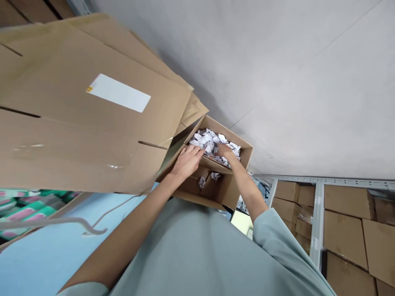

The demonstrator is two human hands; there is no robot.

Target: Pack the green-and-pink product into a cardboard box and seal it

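A cardboard box point(243, 142) stands with its top uncovered, full of crumpled white printed paper point(208, 137). My right hand point(224, 151) reaches down into this paper, and its fingertips are buried there. My left hand point(187, 159) grips the near rim of the same box, with its fingers curled over the edge. Closer to my body, directly beside it, is a second cardboard box point(231, 193). On its bottom lie two small wads of crumpled paper point(215, 176).
Flattened cartons point(77, 131), one with a white label point(120, 93), lean on the left. Below them is a light blue surface point(37, 263) and a container of green and pink packets point(40, 209). A metal shelf point(317, 222) with cardboard boxes stands right. A grey wall point(293, 82) rises behind.
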